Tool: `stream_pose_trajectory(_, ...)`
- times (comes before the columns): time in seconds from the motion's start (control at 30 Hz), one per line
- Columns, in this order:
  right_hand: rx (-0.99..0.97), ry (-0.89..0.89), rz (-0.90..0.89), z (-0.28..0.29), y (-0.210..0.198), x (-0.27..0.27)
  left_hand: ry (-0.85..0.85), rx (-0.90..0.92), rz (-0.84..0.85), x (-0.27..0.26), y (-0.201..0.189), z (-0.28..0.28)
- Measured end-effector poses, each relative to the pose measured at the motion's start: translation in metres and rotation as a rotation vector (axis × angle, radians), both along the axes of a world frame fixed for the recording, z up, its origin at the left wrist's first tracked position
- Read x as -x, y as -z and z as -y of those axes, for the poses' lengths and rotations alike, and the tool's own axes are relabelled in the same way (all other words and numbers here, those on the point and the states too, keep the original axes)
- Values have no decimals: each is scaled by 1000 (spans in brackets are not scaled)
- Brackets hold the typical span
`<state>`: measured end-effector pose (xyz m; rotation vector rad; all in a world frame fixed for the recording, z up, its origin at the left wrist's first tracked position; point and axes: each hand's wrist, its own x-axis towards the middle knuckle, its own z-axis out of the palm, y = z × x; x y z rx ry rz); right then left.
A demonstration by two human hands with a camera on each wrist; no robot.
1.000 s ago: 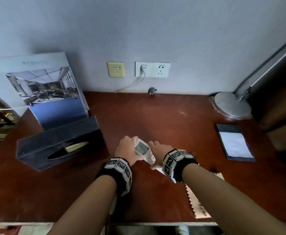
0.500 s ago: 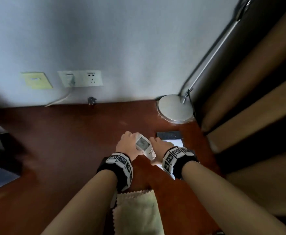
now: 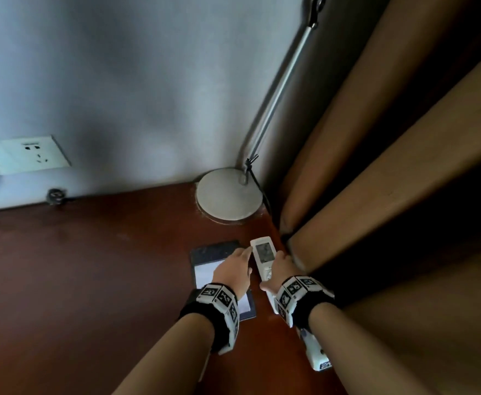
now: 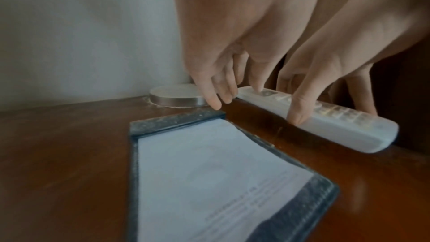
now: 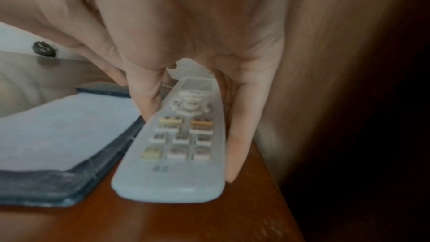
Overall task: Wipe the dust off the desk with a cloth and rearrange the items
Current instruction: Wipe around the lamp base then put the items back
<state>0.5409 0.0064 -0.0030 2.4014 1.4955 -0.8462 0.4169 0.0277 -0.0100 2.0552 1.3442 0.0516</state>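
A white remote (image 3: 263, 256) lies flat on the red-brown desk (image 3: 91, 266), along its right edge beside a dark notepad holder (image 3: 205, 249). My right hand (image 3: 279, 265) pinches the remote's sides, thumb (image 5: 146, 102) on the left and fingers (image 5: 239, 135) on the right. My left hand (image 3: 235, 266) reaches over the notepad holder (image 4: 209, 172). Its straight fingertips (image 4: 216, 102) touch the far end of the remote (image 4: 325, 122). The cloth is out of view.
A round metal lamp base (image 3: 229, 195) stands in the desk's back right corner, its pole leaning up the wall. Brown curtain folds (image 3: 376, 195) hang close against the desk's right edge. A wall socket (image 3: 34, 155) is at the back left.
Both hands carried the remote from the middle of the desk to its right edge and laid it beside the notepad holder. The view swung right; the cloth and tissue box left the frame.
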Motion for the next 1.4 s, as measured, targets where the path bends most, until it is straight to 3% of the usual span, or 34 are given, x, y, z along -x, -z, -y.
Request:
stream_pose_trajectory(0.4, 44, -42, 15, -3, 24, -23, 204, -83, -162, -17, 23, -6)
stream_pose_trajectory(0.57, -87, -122, 69, -13, 9, -16, 94, -164, -111, -1, 12, -13)
stream_pose_trajectory(0.73, -307, -322, 189, -32, -22, 29, -91, -236, -26, 39, -17, -17)
stream_pose_trajectory(0.93, -391, -513, 159, -52, -56, 129, -289, -289, -75, 140, -52, -18)
stream_pose_trajectory(1.4, -419, -987, 9, -29, -95, 475, -755, -311, -212, 490, -86, 61)
